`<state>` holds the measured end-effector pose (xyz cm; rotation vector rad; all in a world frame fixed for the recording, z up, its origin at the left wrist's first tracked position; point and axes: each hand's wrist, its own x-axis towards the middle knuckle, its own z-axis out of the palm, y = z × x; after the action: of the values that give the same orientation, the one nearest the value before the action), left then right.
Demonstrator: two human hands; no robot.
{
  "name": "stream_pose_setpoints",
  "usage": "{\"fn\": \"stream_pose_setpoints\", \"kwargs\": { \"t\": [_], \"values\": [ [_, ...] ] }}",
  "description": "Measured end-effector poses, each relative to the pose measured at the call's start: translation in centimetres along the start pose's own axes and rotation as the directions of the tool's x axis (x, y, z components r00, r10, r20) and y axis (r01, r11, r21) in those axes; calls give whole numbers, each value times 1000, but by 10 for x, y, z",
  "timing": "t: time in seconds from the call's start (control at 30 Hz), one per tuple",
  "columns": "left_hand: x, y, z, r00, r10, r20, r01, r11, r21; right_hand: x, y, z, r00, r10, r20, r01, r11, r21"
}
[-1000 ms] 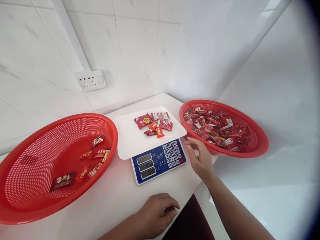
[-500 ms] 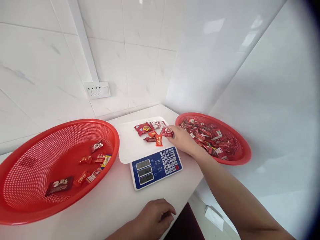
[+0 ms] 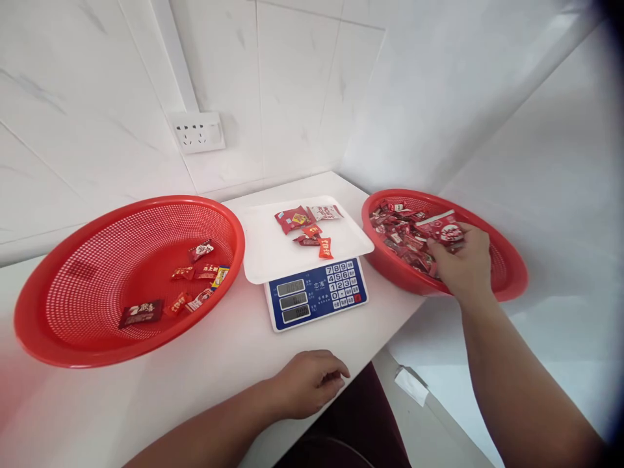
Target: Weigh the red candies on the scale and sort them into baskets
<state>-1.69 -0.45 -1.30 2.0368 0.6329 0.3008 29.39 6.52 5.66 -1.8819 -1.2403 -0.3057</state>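
Observation:
My right hand (image 3: pixel 461 263) pinches a red-and-white snack packet (image 3: pixel 441 227) over the right red basket (image 3: pixel 511 276), which holds a heap of small red-wrapped snacks (image 3: pixel 402 237). At the table's front edge rests my left hand (image 3: pixel 312 383), empty, its fingers loosely curled with a gap to the thumb. Between the baskets stands a blue-and-white digital scale (image 3: pixel 319 296) with a white tray (image 3: pixel 266 250). Several wrapped snacks lie on that tray, among them a dark red packet (image 3: pixel 291 220), a white-and-red packet (image 3: pixel 325 212) and a small orange-red one (image 3: pixel 325 248).
On the left, a large red mesh basket (image 3: pixel 73 266) contains several loose packets, including a dark brown-red one (image 3: pixel 141 313). All stand on a white table (image 3: pixel 214 377) against tiled walls. A wall socket (image 3: pixel 197 132) sits behind. Something white (image 3: pixel 412 385) lies low down at the right.
My right hand has moved right, from the scale tray to over the right basket, carrying the red-and-white packet. My left hand stays by the table edge. The camera view has shifted.

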Motion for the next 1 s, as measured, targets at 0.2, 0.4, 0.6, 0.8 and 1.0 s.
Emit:
{"fn": "stream_pose_setpoints", "kwargs": {
  "t": [0.2,0.4,0.6,0.8,1.0],
  "values": [
    [0,0,0,1000,2,-4,-2,1000,0,-5,-8,0,978,210,12,-210,975,73],
    [0,0,0,1000,-3,-4,3,1000,1,-7,-13,-2,966,256,41,-257,966,27],
    [-1,1,0,1000,-18,-10,17,1000,-8,-6,-13,-3,978,198,71,-202,978,51],
    [-1,-3,4,999,-21,-45,21,1000,-10,-1,-14,-2,960,279,30,-279,960,-2],
    [7,-15,10,999,3,-43,-4,1000,-21,7,-21,1,963,270,-2,-269,960,-72]
  ]
}}
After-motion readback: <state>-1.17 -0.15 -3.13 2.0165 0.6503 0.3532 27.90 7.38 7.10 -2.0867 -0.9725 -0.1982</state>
